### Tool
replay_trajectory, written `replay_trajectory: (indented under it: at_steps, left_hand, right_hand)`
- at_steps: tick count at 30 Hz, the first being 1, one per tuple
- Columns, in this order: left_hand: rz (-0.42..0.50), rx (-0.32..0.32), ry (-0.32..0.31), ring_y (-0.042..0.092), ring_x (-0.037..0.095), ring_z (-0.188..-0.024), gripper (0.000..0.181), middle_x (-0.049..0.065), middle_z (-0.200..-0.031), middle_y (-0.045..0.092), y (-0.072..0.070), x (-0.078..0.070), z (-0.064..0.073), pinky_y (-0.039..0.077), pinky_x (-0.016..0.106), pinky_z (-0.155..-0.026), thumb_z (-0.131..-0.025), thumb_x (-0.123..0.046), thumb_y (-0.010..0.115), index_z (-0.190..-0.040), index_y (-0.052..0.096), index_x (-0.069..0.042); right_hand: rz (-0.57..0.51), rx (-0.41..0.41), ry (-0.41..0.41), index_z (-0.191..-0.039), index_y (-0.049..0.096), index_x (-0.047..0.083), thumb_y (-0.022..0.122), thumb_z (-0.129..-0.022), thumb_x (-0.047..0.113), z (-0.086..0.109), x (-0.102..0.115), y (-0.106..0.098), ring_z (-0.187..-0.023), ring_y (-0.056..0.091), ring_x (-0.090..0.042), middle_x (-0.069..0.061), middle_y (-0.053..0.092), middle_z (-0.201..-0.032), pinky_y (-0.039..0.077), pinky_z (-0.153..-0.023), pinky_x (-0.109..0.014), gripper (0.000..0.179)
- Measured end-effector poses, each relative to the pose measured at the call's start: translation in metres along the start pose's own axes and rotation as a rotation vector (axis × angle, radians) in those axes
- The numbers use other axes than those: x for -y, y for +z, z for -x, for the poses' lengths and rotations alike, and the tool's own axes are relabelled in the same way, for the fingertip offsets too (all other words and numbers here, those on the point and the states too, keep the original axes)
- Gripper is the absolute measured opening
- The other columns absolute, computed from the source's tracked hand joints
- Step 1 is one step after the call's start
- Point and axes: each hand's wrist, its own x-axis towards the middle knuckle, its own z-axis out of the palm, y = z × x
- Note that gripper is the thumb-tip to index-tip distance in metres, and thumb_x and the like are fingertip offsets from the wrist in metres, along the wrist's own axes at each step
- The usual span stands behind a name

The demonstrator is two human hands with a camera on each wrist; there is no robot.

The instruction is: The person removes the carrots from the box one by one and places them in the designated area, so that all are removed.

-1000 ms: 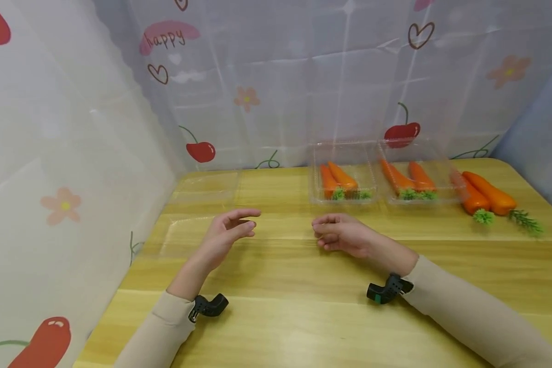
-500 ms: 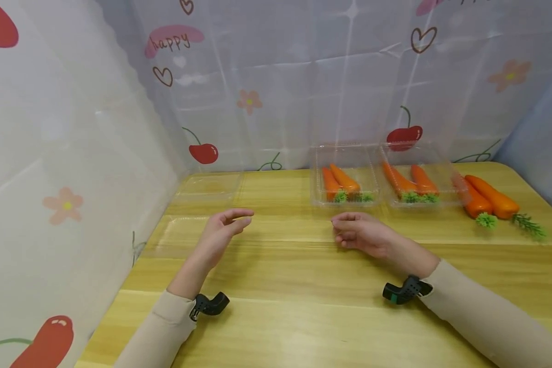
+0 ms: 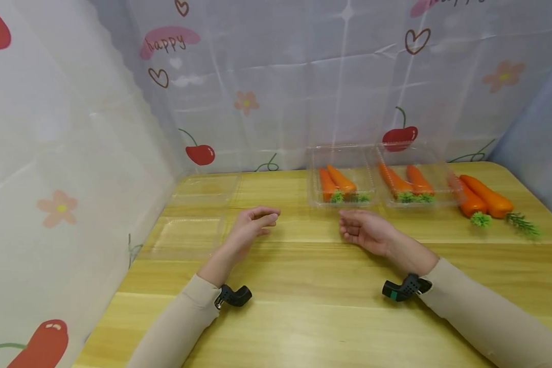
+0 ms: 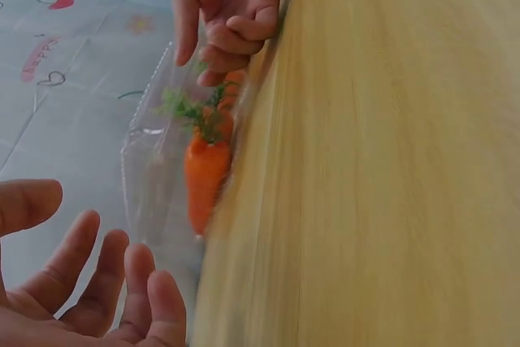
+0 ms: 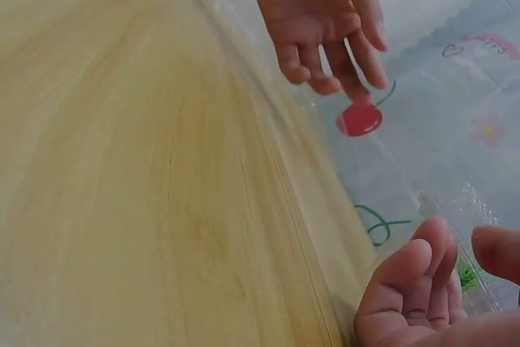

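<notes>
The left hand (image 3: pixel 250 228) and right hand (image 3: pixel 369 231) hung apart, empty, over the table (image 3: pixel 294 317), near whose far edge the clear carrot box (image 3: pixel 362 175) seemed light, flimsy, slick, best gripped by its sides

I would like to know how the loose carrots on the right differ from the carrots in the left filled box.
The loose carrots lie on the table; the boxed carrots are inside a clear box. In the head view, the loose carrots look larger than the boxed carrots. Both pairs are orange, with green tops.
</notes>
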Motion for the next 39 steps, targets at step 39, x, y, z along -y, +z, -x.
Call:
replay_trajectory:
  at_steps: [39]
  left_hand:
    - [0.354,-0.069,-0.061,0.066,0.013,-0.078,0.029,0.002,-0.091,0.067,0.082,0.009,-0.063,0.06,0.024,-0.076,-0.098,-0.003,0.067,-0.125,0.065,0.006]
  right_hand:
    - [-0.126,-0.095,-0.054,-0.101,0.07,0.01,0.053,-0.109,0.028,-0.016,-0.005,0.026,-0.07,0.062,-0.01,0.002,0.068,-0.08,0.054,-0.068,-0.022,0.026]
